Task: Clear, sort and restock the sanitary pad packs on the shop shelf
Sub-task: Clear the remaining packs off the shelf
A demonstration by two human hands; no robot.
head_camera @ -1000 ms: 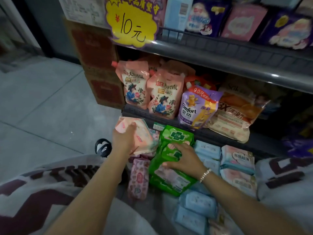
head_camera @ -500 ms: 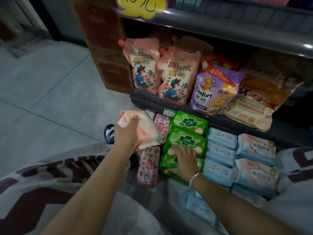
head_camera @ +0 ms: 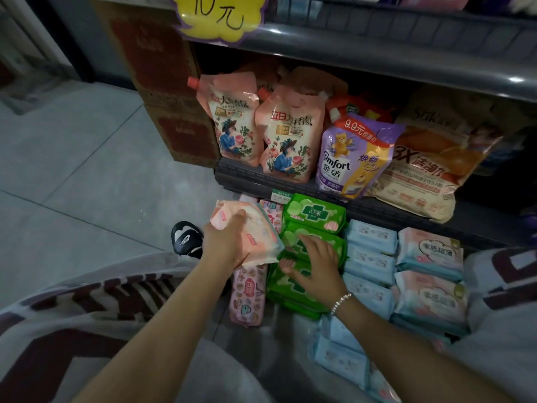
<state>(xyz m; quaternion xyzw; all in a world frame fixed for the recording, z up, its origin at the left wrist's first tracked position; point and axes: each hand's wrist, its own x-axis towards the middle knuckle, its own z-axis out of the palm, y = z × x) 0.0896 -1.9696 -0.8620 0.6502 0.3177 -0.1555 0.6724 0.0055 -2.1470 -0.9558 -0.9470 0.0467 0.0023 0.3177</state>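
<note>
Left hand (head_camera: 225,242) grips a soft peach-pink plastic pad pack (head_camera: 255,231); right hand (head_camera: 315,264), fingers spread flat, presses the stacked bright green plastic pad packs (head_camera: 315,213).

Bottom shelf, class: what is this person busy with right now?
A person crouches at a shop's bottom shelf, sorting sanitary pad packs. The left hand grips a pale pink pack held above the row. The right hand lies flat on the green packs, stacked beside light blue packs and pink-and-blue packs. Detergent pouches stand on the shelf above.
</note>
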